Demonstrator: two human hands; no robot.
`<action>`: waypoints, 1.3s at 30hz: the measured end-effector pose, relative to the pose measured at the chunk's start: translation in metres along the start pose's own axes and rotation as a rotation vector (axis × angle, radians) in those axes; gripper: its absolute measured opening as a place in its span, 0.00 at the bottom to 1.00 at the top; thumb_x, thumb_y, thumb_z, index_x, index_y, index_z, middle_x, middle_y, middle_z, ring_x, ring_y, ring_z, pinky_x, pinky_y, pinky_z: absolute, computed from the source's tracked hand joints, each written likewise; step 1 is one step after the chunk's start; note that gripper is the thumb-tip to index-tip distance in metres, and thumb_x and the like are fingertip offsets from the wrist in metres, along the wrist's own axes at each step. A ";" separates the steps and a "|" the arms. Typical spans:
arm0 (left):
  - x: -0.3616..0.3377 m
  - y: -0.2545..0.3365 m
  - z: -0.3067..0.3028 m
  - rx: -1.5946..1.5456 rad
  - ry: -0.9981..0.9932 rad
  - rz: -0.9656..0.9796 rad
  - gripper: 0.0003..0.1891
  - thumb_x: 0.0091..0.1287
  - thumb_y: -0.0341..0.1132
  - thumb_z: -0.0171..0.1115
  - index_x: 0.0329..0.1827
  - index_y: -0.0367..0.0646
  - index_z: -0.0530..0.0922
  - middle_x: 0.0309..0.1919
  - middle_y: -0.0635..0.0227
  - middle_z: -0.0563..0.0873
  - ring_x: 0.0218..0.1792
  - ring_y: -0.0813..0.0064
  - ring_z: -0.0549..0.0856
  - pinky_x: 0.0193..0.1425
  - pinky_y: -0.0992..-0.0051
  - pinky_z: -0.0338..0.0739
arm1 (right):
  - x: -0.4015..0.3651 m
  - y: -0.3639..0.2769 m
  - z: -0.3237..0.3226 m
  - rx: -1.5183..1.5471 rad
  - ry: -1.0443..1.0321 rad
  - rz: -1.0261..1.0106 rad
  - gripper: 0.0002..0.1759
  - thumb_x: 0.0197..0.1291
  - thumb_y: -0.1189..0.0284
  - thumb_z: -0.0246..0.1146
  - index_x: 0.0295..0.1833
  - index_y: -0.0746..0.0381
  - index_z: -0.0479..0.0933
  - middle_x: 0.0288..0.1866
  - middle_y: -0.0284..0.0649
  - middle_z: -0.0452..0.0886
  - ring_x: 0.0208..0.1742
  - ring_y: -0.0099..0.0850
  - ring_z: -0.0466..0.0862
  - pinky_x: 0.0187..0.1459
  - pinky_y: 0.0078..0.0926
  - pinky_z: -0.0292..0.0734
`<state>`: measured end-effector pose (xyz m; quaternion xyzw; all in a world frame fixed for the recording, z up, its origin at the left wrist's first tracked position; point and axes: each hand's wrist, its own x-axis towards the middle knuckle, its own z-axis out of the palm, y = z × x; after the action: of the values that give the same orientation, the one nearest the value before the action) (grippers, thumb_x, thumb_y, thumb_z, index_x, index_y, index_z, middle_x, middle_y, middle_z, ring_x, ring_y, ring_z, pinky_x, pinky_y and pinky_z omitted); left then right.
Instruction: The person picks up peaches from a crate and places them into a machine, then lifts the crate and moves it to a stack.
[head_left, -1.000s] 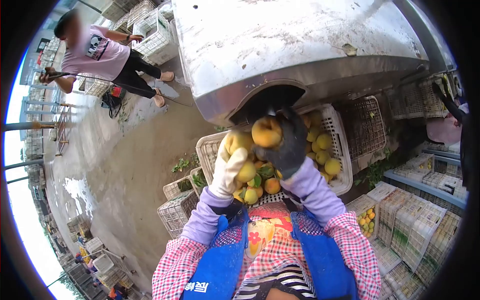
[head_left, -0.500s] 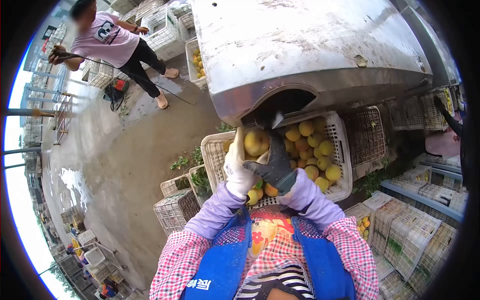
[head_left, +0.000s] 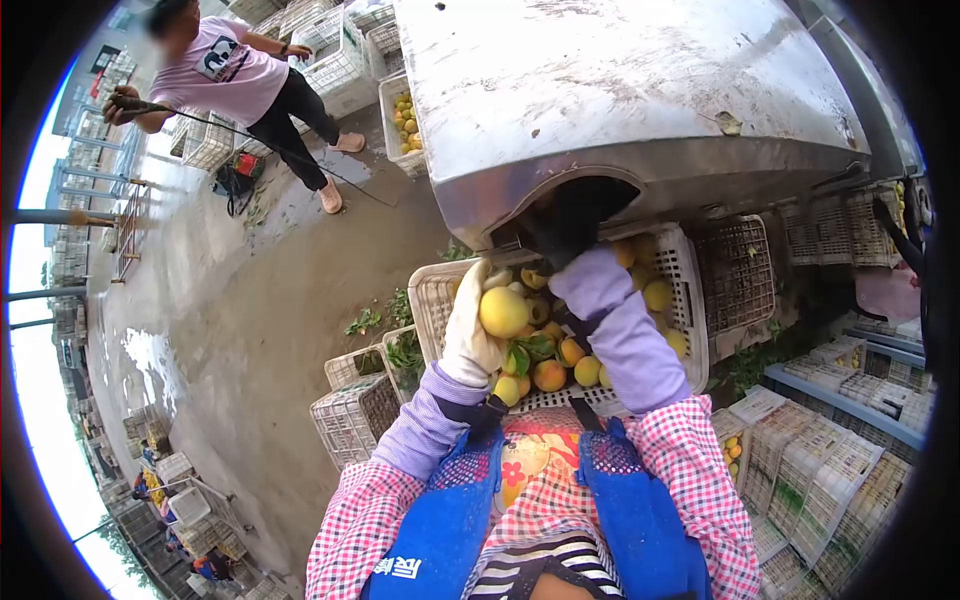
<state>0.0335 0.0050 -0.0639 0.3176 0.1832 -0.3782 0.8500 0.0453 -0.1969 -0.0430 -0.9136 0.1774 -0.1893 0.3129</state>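
Observation:
My left hand (head_left: 470, 325), in a white glove, is closed around a yellow peach (head_left: 503, 312) above the near left part of a white crate (head_left: 432, 300). The dark-gloved right hand (head_left: 563, 232) reaches into the dark opening (head_left: 615, 195) of the metal machine (head_left: 640, 90); its fingers are lost in shadow. Below both arms the crate holds several yellow and orange peaches (head_left: 549, 376), with green leaves (head_left: 520, 358) among them.
A person in a pink shirt (head_left: 230, 75) stands at the upper left holding a thin dark cord. Empty crates (head_left: 350, 415) stand left of the peach crate, a brown crate (head_left: 735, 270) right of it. Stacked crates (head_left: 800, 470) fill the lower right.
My right hand has moved off the peach and up into the machine's opening. My left hand has kept a peach and moved slightly down and left, uncovering more of the crate's fruit.

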 end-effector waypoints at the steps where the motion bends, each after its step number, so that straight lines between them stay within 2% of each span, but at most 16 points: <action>1: 0.002 0.004 0.002 -0.175 0.052 -0.108 0.35 0.75 0.33 0.65 0.82 0.42 0.60 0.64 0.54 0.81 0.67 0.55 0.81 0.73 0.56 0.76 | -0.013 -0.006 -0.012 0.019 0.028 -0.056 0.38 0.54 0.56 0.79 0.65 0.64 0.75 0.55 0.51 0.82 0.55 0.49 0.82 0.57 0.47 0.77; 4: -0.003 -0.006 0.002 0.135 -0.133 0.176 0.31 0.82 0.48 0.55 0.81 0.44 0.60 0.73 0.51 0.72 0.65 0.61 0.81 0.67 0.59 0.82 | -0.065 -0.027 -0.037 0.086 0.109 -0.229 0.45 0.52 0.50 0.79 0.69 0.65 0.73 0.64 0.53 0.79 0.64 0.52 0.79 0.64 0.48 0.74; 6: -0.007 0.007 0.009 0.950 -0.352 0.785 0.30 0.83 0.47 0.52 0.82 0.42 0.60 0.76 0.50 0.69 0.69 0.59 0.78 0.71 0.58 0.79 | -0.111 -0.030 -0.013 0.403 -0.048 -0.052 0.49 0.50 0.49 0.80 0.71 0.65 0.72 0.67 0.54 0.76 0.67 0.54 0.76 0.67 0.49 0.72; 8: -0.013 0.004 0.018 0.916 -0.422 0.808 0.30 0.84 0.47 0.50 0.82 0.40 0.59 0.77 0.50 0.67 0.72 0.58 0.75 0.74 0.57 0.76 | -0.136 -0.023 0.002 0.496 -0.072 0.028 0.51 0.48 0.48 0.80 0.72 0.65 0.71 0.69 0.54 0.75 0.68 0.55 0.75 0.69 0.51 0.70; 10: -0.019 -0.012 0.027 0.056 -0.289 0.247 0.30 0.84 0.47 0.49 0.81 0.38 0.59 0.77 0.50 0.67 0.74 0.58 0.74 0.76 0.57 0.73 | -0.141 -0.020 0.002 0.379 0.027 -0.011 0.52 0.46 0.48 0.81 0.73 0.64 0.71 0.68 0.54 0.75 0.68 0.54 0.75 0.70 0.52 0.69; 15: -0.034 -0.003 0.034 0.236 -0.229 0.002 0.30 0.83 0.47 0.49 0.80 0.36 0.62 0.70 0.52 0.76 0.70 0.59 0.78 0.77 0.58 0.72 | -0.130 -0.027 -0.019 0.272 0.092 -0.143 0.50 0.46 0.50 0.80 0.71 0.64 0.72 0.68 0.53 0.76 0.68 0.53 0.75 0.70 0.52 0.69; 21: -0.020 0.004 0.039 0.295 -0.229 0.096 0.34 0.83 0.53 0.51 0.82 0.40 0.60 0.73 0.55 0.74 0.70 0.65 0.78 0.74 0.62 0.73 | -0.093 -0.021 -0.025 0.031 0.209 -0.252 0.46 0.48 0.48 0.79 0.67 0.65 0.75 0.66 0.53 0.77 0.66 0.53 0.76 0.65 0.57 0.71; 25: -0.001 0.005 -0.017 0.657 0.037 0.185 0.29 0.82 0.54 0.49 0.81 0.50 0.67 0.75 0.58 0.74 0.70 0.63 0.77 0.71 0.65 0.73 | -0.025 0.018 0.014 0.008 0.268 -0.053 0.36 0.56 0.51 0.77 0.61 0.65 0.78 0.53 0.52 0.83 0.53 0.50 0.83 0.56 0.50 0.78; 27: 0.013 -0.010 -0.064 1.342 -0.040 0.354 0.28 0.78 0.44 0.54 0.76 0.36 0.69 0.67 0.49 0.79 0.65 0.58 0.82 0.68 0.65 0.76 | -0.015 0.017 0.010 0.122 0.156 0.038 0.33 0.59 0.54 0.75 0.62 0.65 0.78 0.49 0.51 0.84 0.48 0.48 0.84 0.50 0.46 0.79; 29: 0.015 -0.032 -0.086 1.657 0.000 0.316 0.30 0.74 0.43 0.59 0.75 0.35 0.70 0.62 0.45 0.83 0.61 0.55 0.85 0.67 0.66 0.78 | -0.012 0.011 -0.007 -0.076 0.293 -0.117 0.31 0.60 0.58 0.74 0.62 0.65 0.77 0.46 0.50 0.84 0.44 0.47 0.85 0.47 0.43 0.80; 32: 0.006 -0.052 -0.109 2.076 -0.227 -0.131 0.37 0.71 0.50 0.59 0.78 0.35 0.67 0.65 0.40 0.80 0.66 0.44 0.81 0.71 0.59 0.75 | -0.057 0.004 -0.030 0.042 0.194 -0.326 0.20 0.57 0.66 0.78 0.50 0.64 0.80 0.42 0.48 0.85 0.41 0.45 0.86 0.40 0.43 0.81; 33: 0.014 -0.057 -0.104 2.070 -0.270 -0.528 0.45 0.68 0.57 0.61 0.83 0.38 0.60 0.69 0.39 0.77 0.69 0.44 0.79 0.71 0.56 0.75 | -0.084 0.028 -0.014 0.192 -0.179 0.049 0.19 0.55 0.64 0.76 0.50 0.61 0.82 0.43 0.45 0.86 0.42 0.44 0.86 0.42 0.42 0.82; 35: 0.006 -0.079 -0.103 2.223 -0.228 -0.478 0.49 0.67 0.57 0.63 0.84 0.39 0.54 0.70 0.39 0.74 0.68 0.42 0.79 0.70 0.54 0.76 | -0.148 0.075 0.055 -0.106 -0.860 0.227 0.16 0.55 0.62 0.72 0.48 0.57 0.85 0.46 0.40 0.88 0.45 0.40 0.88 0.44 0.41 0.82; 36: 0.002 -0.088 -0.103 2.300 -0.208 -0.450 0.51 0.67 0.57 0.64 0.85 0.40 0.51 0.71 0.39 0.73 0.67 0.41 0.79 0.69 0.52 0.76 | -0.171 0.086 0.080 -0.559 -1.141 -0.001 0.14 0.56 0.62 0.70 0.47 0.55 0.86 0.47 0.38 0.89 0.48 0.39 0.88 0.45 0.41 0.83; 38: -0.005 -0.099 -0.103 2.306 -0.239 -0.450 0.50 0.67 0.53 0.66 0.86 0.46 0.49 0.72 0.41 0.70 0.64 0.42 0.81 0.65 0.50 0.78 | -0.207 0.095 0.081 -0.307 -1.215 -0.444 0.14 0.60 0.64 0.66 0.50 0.54 0.86 0.50 0.40 0.89 0.51 0.42 0.88 0.47 0.41 0.83; 39: -0.006 -0.101 -0.103 2.312 -0.243 -0.444 0.50 0.67 0.51 0.67 0.87 0.49 0.48 0.72 0.43 0.68 0.63 0.43 0.81 0.64 0.49 0.79 | -0.248 0.126 0.124 -0.278 -1.190 -0.424 0.14 0.62 0.65 0.65 0.51 0.55 0.86 0.51 0.42 0.89 0.52 0.43 0.88 0.49 0.41 0.83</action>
<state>-0.0539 0.0263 -0.1766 0.8210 -0.2983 -0.4865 -0.0144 -0.1389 -0.1179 -0.2730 -0.9097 -0.1877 0.3165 0.1924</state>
